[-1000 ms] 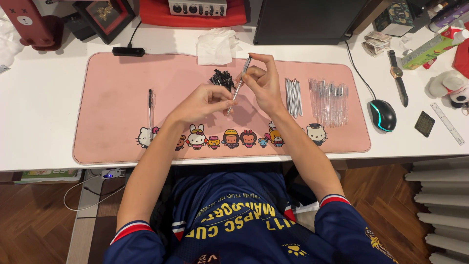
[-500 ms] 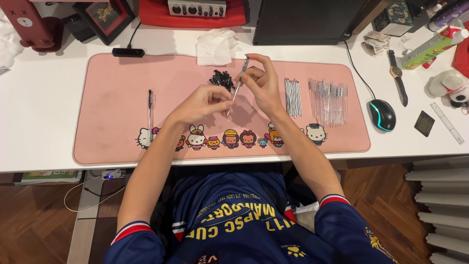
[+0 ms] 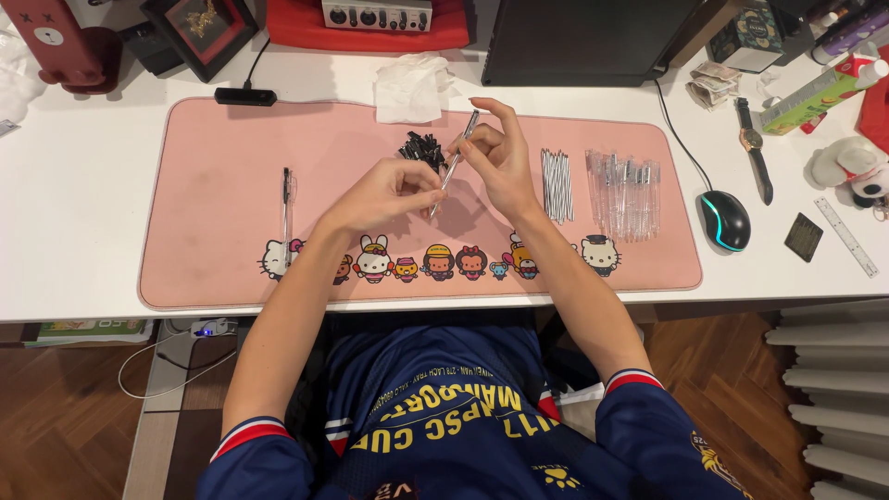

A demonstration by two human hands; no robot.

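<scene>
Both hands meet over the middle of a pink desk mat (image 3: 231, 222) with cartoon figures along its near edge. My right hand (image 3: 495, 157) pinches a clear pen barrel (image 3: 458, 153), which slants up and away. My left hand (image 3: 384, 190) closes its fingertips on the barrel's lower end. Just behind the hands lies a heap of small black pen parts (image 3: 421, 148). To the right lie a bundle of thin refills (image 3: 556, 183) and a row of clear pen barrels (image 3: 625, 193). One assembled pen (image 3: 286, 206) lies on the mat's left side.
A crumpled white tissue (image 3: 412, 88) sits at the mat's far edge. A black mouse (image 3: 724, 220), wristwatch (image 3: 752, 153), ruler (image 3: 852, 236) and small black square (image 3: 803, 237) lie on the white desk at right. A monitor base (image 3: 583, 42) and a framed picture (image 3: 199, 28) stand behind.
</scene>
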